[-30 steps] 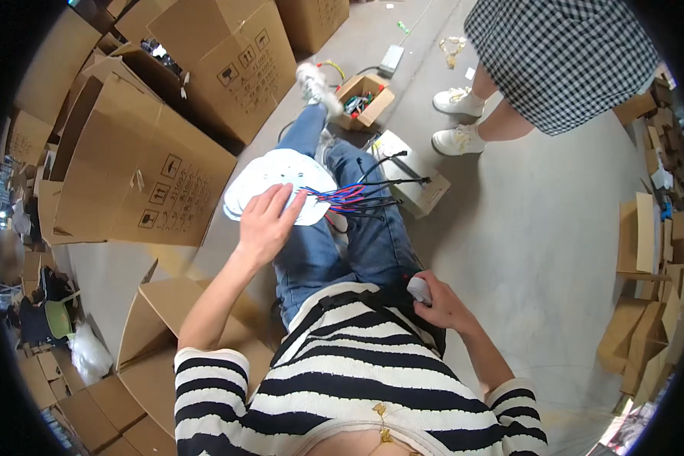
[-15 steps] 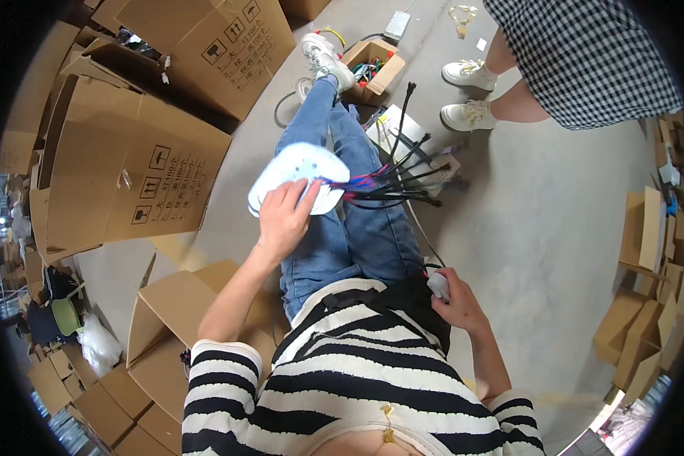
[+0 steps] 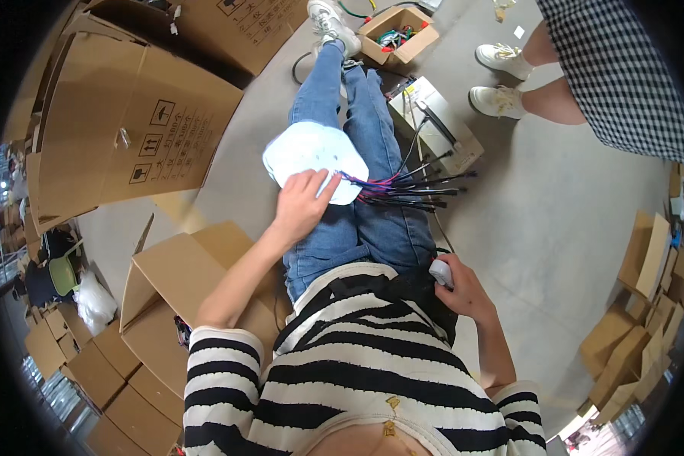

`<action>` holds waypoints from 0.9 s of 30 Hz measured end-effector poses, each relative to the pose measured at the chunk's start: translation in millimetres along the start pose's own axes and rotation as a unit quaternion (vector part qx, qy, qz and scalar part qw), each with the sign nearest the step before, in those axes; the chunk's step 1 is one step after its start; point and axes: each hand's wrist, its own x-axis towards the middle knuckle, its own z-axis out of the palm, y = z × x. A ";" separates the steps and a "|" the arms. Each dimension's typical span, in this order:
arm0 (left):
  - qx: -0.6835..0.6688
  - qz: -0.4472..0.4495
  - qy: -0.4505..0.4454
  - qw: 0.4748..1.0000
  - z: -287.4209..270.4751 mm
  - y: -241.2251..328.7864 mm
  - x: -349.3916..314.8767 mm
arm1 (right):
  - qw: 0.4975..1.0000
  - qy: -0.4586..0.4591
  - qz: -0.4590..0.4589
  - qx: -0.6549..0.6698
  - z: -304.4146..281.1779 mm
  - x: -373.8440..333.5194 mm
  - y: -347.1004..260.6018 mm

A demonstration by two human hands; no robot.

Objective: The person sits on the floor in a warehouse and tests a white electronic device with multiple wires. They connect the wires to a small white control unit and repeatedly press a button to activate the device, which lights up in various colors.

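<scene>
A flat white plate with rounded corners (image 3: 311,148) lies over my thighs, with several thin wires (image 3: 414,185) running from it to the right. The wires are red, blue and black, and end in black tips. My left hand (image 3: 304,204) grips the plate's near edge, its fingers on top and its thumb hidden. Close to my right hip, my right hand (image 3: 467,290) is wrapped around a small light grey object (image 3: 440,270). Its kind I cannot make out; a thin cord passes near it.
Beyond my right leg stands a white boxy device (image 3: 456,133). A small carton of wires (image 3: 410,34) is near my feet. Large cartons (image 3: 137,129) and an open carton (image 3: 178,262) stand at left, flattened cardboard (image 3: 623,334) at right. Another person's shoes (image 3: 501,102) are at upper right.
The plate and my left hand now appear slightly higher and to the right, and the wires have swung lower. The view has shifted a little. Both hands keep their hold.
</scene>
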 end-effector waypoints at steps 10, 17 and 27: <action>-0.143 0.042 -0.139 0.979 12.4 -22.2 35.7 | 0.999 0.017 -0.030 0.016 0.9 2.8 2.1; -0.102 0.015 -0.213 0.972 57.1 -34.1 20.3 | 0.987 0.125 0.000 0.099 2.0 5.2 7.3; -0.198 0.028 -0.109 0.974 31.0 12.0 -7.9 | 0.997 0.046 0.026 0.055 -8.2 22.1 0.7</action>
